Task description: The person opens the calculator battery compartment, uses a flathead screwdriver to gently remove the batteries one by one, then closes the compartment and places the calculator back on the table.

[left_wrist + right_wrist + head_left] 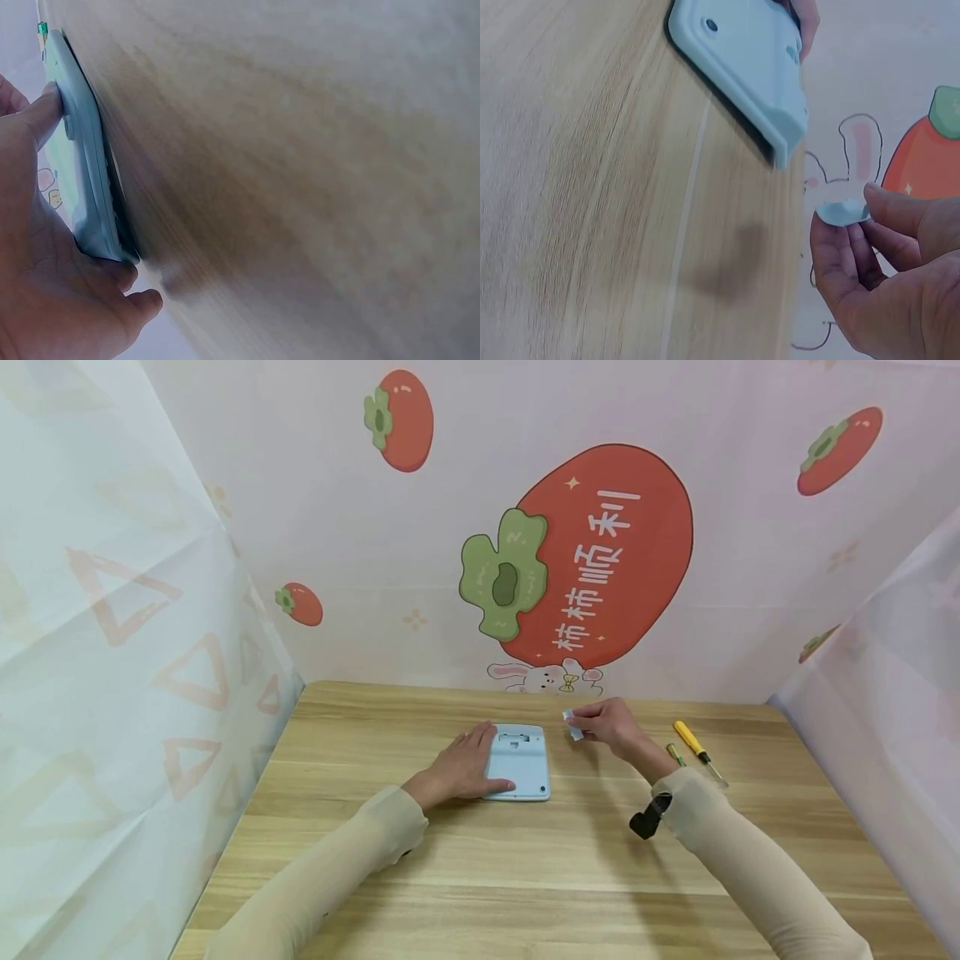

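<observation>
A pale blue calculator-like device (525, 772) lies back up on the wooden table, with an uncovered recess near its far edge. My left hand (468, 764) holds it from the left side: the thumb (46, 109) rests on its back, and other fingers lie at its far left edge. To the right of it, my right hand (611, 727) pinches a small pale blue cover (844, 212) between thumb and fingers, raised above the table. The cover's curved edge shows in the right wrist view. Whether anything sits in the recess, I cannot tell.
A yellow-handled screwdriver (690, 739) lies on the table to the right of the right hand. Beside it is a smaller green tool (675, 753), partly hidden by the forearm. White printed sheets (375, 635) stand behind the table (487, 877) and at both sides.
</observation>
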Demonstrator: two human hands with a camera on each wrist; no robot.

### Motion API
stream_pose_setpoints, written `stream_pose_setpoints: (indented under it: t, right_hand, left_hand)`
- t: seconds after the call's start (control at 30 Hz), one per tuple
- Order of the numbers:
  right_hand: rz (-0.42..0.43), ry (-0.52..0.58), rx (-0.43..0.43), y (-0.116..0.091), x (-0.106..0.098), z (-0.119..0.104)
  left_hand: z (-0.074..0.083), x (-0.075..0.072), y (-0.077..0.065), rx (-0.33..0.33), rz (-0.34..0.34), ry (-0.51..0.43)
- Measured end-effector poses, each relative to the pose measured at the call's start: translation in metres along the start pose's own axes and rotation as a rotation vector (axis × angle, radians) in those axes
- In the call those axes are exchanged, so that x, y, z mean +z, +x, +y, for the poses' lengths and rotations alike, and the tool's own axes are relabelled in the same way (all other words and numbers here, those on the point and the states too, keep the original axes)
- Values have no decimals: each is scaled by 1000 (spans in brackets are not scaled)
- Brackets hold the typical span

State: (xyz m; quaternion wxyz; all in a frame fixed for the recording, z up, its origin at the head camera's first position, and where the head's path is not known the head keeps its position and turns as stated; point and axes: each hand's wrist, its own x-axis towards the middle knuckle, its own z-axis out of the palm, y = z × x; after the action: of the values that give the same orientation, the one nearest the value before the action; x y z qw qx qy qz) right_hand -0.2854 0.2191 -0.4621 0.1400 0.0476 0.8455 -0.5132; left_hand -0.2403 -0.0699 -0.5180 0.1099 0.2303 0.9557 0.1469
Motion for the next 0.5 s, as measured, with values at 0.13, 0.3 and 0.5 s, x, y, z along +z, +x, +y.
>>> stream_pose_setpoints:
  t: [0.13, 0.3, 0.5]
  right_hand:
    - [-9, 7, -18, -2, 6, -4]
    - [-39, 26, -73, -4, 12, -7]
    - [-63, -57, -133, -8, 20, -10]
  left_hand:
    - [-1, -1, 0, 7, 5, 6]
    - [-1, 0, 0, 14, 11, 7]
    - [-2, 0, 0, 12, 14, 3]
